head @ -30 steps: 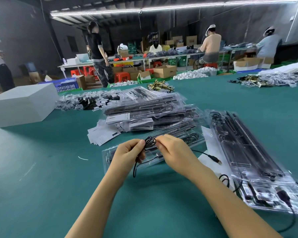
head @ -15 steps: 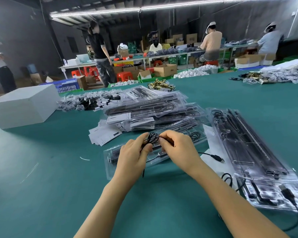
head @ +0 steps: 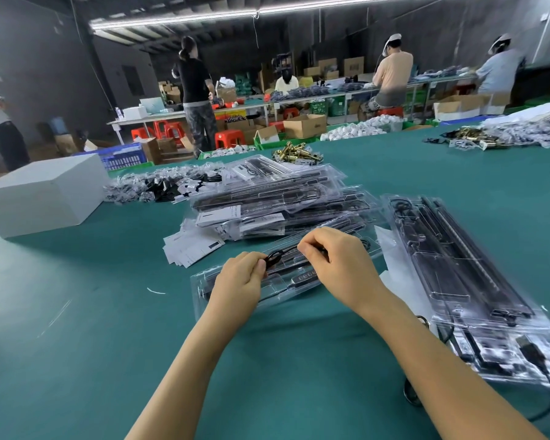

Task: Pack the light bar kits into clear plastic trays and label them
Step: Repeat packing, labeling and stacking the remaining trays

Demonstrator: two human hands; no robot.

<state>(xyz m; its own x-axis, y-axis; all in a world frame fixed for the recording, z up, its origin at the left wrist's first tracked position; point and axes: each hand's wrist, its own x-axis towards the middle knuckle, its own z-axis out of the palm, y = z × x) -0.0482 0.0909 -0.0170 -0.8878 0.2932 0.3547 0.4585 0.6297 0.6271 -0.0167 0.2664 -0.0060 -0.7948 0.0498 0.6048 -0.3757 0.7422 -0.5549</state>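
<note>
Clear plastic tray (head: pixel 235 285) lay on the green table (head: pixel 77 344) just before a pile of packed trays (head: pixel 267 201), as the left hand (head: pixel 238 281) and right hand (head: pixel 340 265) each pinched a coiled black cable (head: pixel 273 257) above it, fingers curled tight on the cord.

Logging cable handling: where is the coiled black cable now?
In the head view, the black cable sits centre frame, pinched between left hand and right hand, above the clear tray.

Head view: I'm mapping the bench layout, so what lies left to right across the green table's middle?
White box → loose paper labels → stacked packed trays → long clear tray.
</note>
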